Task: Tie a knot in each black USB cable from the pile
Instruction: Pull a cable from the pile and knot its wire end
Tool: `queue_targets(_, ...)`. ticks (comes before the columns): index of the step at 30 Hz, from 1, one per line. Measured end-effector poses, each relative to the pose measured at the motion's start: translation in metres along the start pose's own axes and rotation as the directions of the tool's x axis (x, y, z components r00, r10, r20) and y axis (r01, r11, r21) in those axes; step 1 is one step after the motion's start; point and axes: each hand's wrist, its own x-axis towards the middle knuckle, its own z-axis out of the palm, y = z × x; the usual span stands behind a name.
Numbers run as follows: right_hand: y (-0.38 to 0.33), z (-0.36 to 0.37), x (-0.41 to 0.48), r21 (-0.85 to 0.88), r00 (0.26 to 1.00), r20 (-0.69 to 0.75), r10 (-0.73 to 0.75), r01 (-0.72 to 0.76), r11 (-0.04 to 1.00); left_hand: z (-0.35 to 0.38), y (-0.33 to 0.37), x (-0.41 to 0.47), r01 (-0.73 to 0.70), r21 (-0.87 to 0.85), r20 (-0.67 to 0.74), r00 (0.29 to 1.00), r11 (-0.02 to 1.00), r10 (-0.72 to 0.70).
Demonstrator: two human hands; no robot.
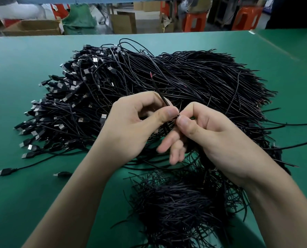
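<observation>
Step in hand: forming the knot in one thin black USB cable (160, 93), judging by both hands meeting on it.
Left hand (131, 126): thumb and forefinger pinch the cable below its bared end, which sticks up and shows a red core.
Right hand (213, 133): thumb and forefinger pinch the same cable, right beside the left thumb.
Cable's place: lifted above the big pile of black USB cables (194, 77) on the green bench (23, 97); a second heap of black cables (176, 203) lies nearer.
Next move: probably pass the end through a loop and pull it snug; any loop is hidden behind the fingers (145, 99).
Writing: none readable.
</observation>
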Motion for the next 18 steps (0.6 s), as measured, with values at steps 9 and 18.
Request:
queue_targets(9, 0.011, 0.005, 0.005, -0.233, 0.882, -0.439, -0.169, 0.069, 0.970, 0.010, -0.002, -0.002, -0.085, -0.053, -0.158, 0.985, 0.995, 0.076)
queue_targets(18, 0.014, 0.019, 0.015, 0.274, 0.913, -0.220, 0.344, -0.280, 0.920, 0.023, -0.002, -0.010, -0.392, 0.390, -0.329, 0.786, 0.833, 0.524)
